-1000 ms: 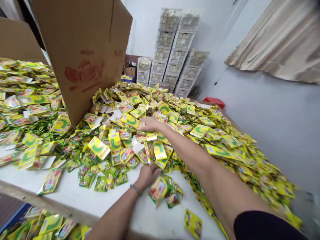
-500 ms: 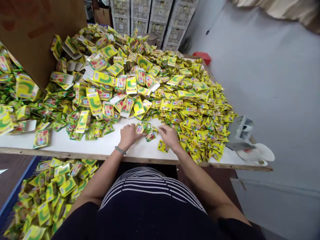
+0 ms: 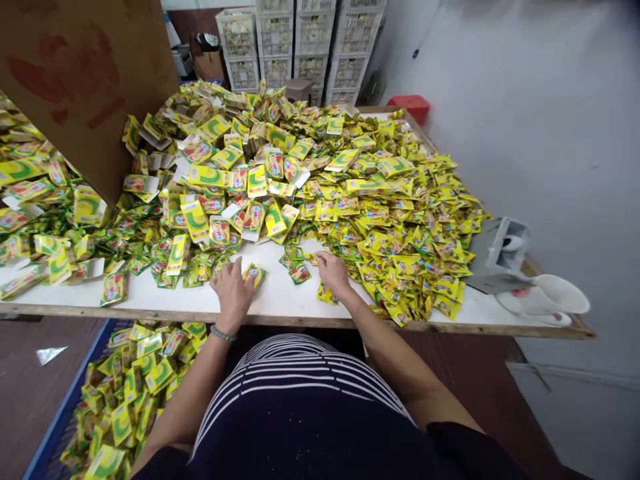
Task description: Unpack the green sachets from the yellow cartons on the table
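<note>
My left hand (image 3: 233, 293) rests over the white table (image 3: 280, 298), fingers apart, its thumb beside a small yellow and green box (image 3: 254, 275). Whether the hand touches that box is hard to tell. Farther right, my right hand (image 3: 332, 272) has its fingers pinched at a small yellow packet (image 3: 311, 257). Green packets (image 3: 299, 273) lie between the hands. Just under the right wrist is another yellow packet (image 3: 326, 294). Behind the hands, open and closed boxes (image 3: 194, 219) are heaped on the left, and yellow packets (image 3: 400, 233) on the right.
A tall cardboard sheet (image 3: 100, 80) stands at the left. At the table's right end are a grey device (image 3: 495, 257) and a white scoop (image 3: 563, 295). A blue crate of boxes (image 3: 127, 393) sits below the front edge. White crates (image 3: 275, 37) are stacked behind.
My left hand has moved left, with the small box now beside its thumb, and its fingers have spread. The right hand stays near the green packets. The whole view has shifted.
</note>
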A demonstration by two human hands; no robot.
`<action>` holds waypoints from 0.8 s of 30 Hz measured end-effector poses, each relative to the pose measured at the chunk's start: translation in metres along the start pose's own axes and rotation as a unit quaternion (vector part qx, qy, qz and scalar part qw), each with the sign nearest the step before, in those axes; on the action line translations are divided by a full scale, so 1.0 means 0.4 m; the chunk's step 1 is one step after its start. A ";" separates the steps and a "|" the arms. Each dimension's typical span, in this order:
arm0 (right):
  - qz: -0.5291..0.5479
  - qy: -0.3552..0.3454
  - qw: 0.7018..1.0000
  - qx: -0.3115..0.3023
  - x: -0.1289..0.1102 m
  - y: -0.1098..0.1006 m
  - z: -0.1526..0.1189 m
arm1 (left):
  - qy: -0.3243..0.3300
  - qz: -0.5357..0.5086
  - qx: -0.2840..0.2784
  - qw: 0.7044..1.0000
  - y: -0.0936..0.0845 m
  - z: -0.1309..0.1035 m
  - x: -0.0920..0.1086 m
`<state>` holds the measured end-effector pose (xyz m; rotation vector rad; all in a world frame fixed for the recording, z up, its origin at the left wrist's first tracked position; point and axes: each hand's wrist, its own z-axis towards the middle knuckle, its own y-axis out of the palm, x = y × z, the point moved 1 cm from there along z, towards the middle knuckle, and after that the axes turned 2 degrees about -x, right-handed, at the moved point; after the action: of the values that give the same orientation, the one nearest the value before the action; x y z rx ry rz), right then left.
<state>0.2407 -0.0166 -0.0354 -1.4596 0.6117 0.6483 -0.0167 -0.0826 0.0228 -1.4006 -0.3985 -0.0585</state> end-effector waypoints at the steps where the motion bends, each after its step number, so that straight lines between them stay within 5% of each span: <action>1: 0.045 0.013 0.999 0.005 0.000 0.002 -0.006 | 0.020 -0.042 0.007 0.999 -0.001 -0.004 0.005; 4: 0.190 0.026 0.981 -0.027 -0.019 0.013 -0.028 | 0.063 -0.235 -0.057 0.968 0.023 -0.010 0.038; 9: 0.257 -0.024 0.958 -0.125 -0.092 0.015 -0.093 | 0.047 -0.519 -0.181 0.834 0.081 -0.029 0.095; 13: 0.170 -0.106 0.976 -0.086 -0.131 0.005 -0.157 | 0.004 -0.548 -0.171 0.819 0.081 -0.050 0.101; 18: 0.196 -0.127 0.972 -0.007 -0.146 0.010 -0.183 | -0.039 -0.631 -0.190 0.751 0.054 -0.061 0.090; 22: 0.150 -0.190 0.970 -0.022 -0.164 0.007 -0.174 | -0.020 -0.596 -0.204 0.776 0.048 -0.068 0.084; 24: 0.178 -0.151 0.972 -0.039 -0.166 0.006 -0.169 | -0.014 -0.565 -0.174 0.806 0.052 -0.072 0.081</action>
<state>0.1939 -0.0859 0.0093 -1.2969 0.6165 1.1635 0.0259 -0.1004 0.0096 -1.3301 -1.2584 -1.1407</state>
